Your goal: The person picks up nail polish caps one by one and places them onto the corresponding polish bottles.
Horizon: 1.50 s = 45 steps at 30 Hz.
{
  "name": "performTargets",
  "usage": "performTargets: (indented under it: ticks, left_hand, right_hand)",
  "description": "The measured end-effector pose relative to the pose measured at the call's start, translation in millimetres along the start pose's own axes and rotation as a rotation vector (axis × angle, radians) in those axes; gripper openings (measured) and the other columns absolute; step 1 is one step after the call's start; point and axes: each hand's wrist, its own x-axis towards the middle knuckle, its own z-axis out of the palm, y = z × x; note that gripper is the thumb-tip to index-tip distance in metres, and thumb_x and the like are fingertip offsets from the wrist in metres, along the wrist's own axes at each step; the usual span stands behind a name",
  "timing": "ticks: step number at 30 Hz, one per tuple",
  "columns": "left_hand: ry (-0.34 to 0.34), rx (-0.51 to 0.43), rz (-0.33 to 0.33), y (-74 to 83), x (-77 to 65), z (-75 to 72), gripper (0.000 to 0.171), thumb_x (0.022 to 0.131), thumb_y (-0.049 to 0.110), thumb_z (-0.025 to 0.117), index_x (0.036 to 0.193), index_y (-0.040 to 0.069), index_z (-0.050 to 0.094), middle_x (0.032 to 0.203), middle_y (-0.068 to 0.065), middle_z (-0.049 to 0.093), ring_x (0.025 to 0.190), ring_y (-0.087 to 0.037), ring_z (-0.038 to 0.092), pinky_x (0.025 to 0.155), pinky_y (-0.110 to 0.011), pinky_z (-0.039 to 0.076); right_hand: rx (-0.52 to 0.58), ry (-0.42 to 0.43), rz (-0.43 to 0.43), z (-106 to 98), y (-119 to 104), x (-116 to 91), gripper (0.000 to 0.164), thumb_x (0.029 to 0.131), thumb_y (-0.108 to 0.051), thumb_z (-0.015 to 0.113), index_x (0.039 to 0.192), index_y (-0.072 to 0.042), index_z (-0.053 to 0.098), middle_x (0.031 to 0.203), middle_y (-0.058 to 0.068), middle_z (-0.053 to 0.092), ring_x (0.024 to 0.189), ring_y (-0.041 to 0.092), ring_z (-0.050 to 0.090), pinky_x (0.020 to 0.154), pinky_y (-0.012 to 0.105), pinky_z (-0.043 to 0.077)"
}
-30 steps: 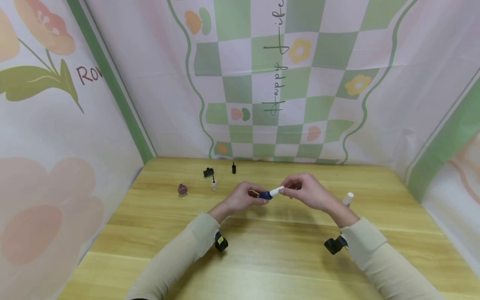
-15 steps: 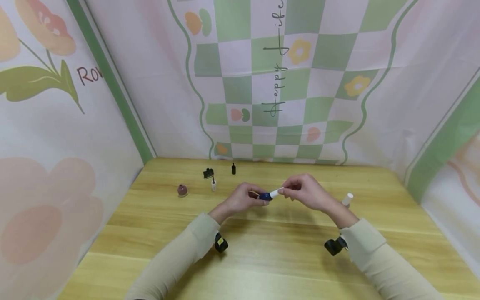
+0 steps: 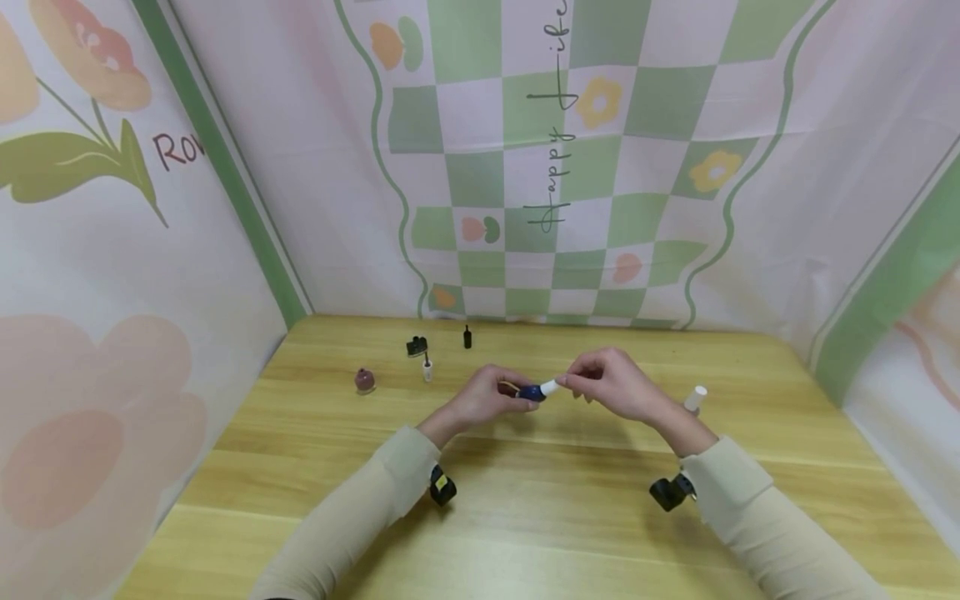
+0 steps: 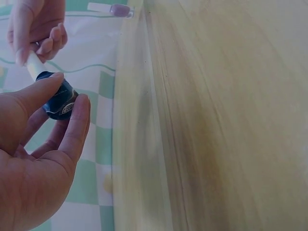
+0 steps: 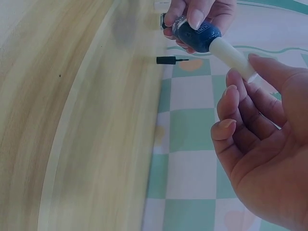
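Head view: the dark-blue glossy bottle point(image 3: 532, 392) is held tilted above the pale wooden surface point(image 3: 525, 508), its white cylindrical cap point(image 3: 551, 387) meeting the neck; whether it is tight cannot be told. Work on it looks unfinished, and the round mauve bottle point(image 3: 364, 381) stands uncapped, well apart from the upright black brush cap point(image 3: 467, 337). The left hand point(image 3: 483, 394) grips the bottle; facing it, the right hand point(image 3: 613, 385) pinches the cap's end.

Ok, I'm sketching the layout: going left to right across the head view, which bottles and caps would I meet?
Uncapped purple bottle, white brush cap, black brush cap, blue bottle, held white cap, white-capped bottle.
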Motion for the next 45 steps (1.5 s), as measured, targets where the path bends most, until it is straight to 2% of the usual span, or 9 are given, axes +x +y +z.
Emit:
performTargets:
  ticks: [5,12,15,19,23,30,38,45]
  left_hand:
    - [-0.008,-0.002,0.003,-1.6,0.9,-0.8,0.021,0.091,0.015,0.08,0.111,0.013,0.078,0.108,-0.003,0.071,0.092,-0.016,0.07,0.086,-0.04,0.06]
    - [-0.021,0.003,0.002,-2.4,2.1,-2.7,0.022,0.092,0.015,0.079,0.114,0.012,0.077,0.108,0.001,0.073,0.092,-0.015,0.07,0.083,-0.036,0.061]
    - [-0.028,0.007,0.006,-2.6,2.1,-3.9,0.023,0.092,0.015,0.078,0.115,0.011,0.077,0.107,0.001,0.074,0.092,-0.014,0.07,0.083,-0.035,0.061]
    - [-0.034,0.016,0.008,-3.0,1.8,-4.8,0.023,0.092,0.016,0.078,0.115,0.012,0.077,0.107,0.002,0.074,0.093,-0.014,0.07,0.082,-0.031,0.06]
    - [-0.034,0.017,0.009,-3.0,2.5,-4.9,0.023,0.092,0.016,0.078,0.115,0.012,0.077,0.107,0.002,0.074,0.094,-0.014,0.07,0.082,-0.03,0.06]
    - [-0.032,0.009,0.006,-1.6,3.6,-5.5,0.021,0.093,0.016,0.078,0.113,0.011,0.077,0.105,0.001,0.074,0.091,-0.014,0.071,0.086,-0.043,0.061]
    - [-0.038,0.019,0.012,-2.6,3.3,-5.1,0.021,0.092,0.015,0.078,0.113,0.012,0.077,0.105,0.002,0.074,0.092,-0.014,0.07,0.081,-0.029,0.06]
    - [-0.03,0.007,0.004,-2.6,2.9,-5.2,0.022,0.092,0.015,0.078,0.114,0.012,0.077,0.106,0.002,0.074,0.093,-0.014,0.07,0.082,-0.029,0.059]
  right_hand:
    - [0.002,-0.001,0.003,0.2,0.2,0.0,0.026,0.101,-0.035,0.068,0.087,-0.014,0.076,0.079,0.01,0.069,0.068,0.032,0.062,0.057,0.032,0.053]
    - [0.014,0.013,-0.001,-0.8,-0.7,-0.1,0.025,0.099,-0.034,0.07,0.104,-0.011,0.077,0.082,0.001,0.071,0.07,0.022,0.063,0.059,0.032,0.054]
    - [0.014,0.011,-0.013,-1.8,-2.0,-0.1,0.025,0.098,-0.031,0.072,0.108,-0.009,0.076,0.087,0.002,0.073,0.073,0.021,0.063,0.06,0.03,0.053]
    - [0.022,-0.006,-0.016,-2.7,-3.0,-0.4,0.02,0.098,-0.025,0.072,0.108,-0.008,0.076,0.091,0.005,0.073,0.077,0.023,0.063,0.061,0.029,0.052]
    - [0.03,-0.012,-0.012,-3.2,-2.9,-1.0,0.017,0.098,-0.022,0.072,0.107,-0.008,0.076,0.09,0.003,0.072,0.077,0.026,0.063,0.06,0.029,0.051]
    - [0.022,-0.007,-0.005,-3.8,-2.7,0.2,0.017,0.099,-0.025,0.071,0.104,-0.01,0.077,0.086,0.0,0.072,0.073,0.024,0.061,0.058,0.029,0.049]
    - [-0.013,-0.011,-0.015,-3.5,-3.5,1.2,0.018,0.1,-0.028,0.07,0.096,-0.013,0.078,0.083,0.007,0.071,0.067,0.02,0.058,0.054,0.028,0.048]
    - [-0.004,0.015,-0.045,-4.1,-1.3,1.5,0.025,0.097,-0.029,0.074,0.11,-0.008,0.076,0.088,-0.001,0.072,0.077,0.018,0.063,0.064,0.03,0.054]
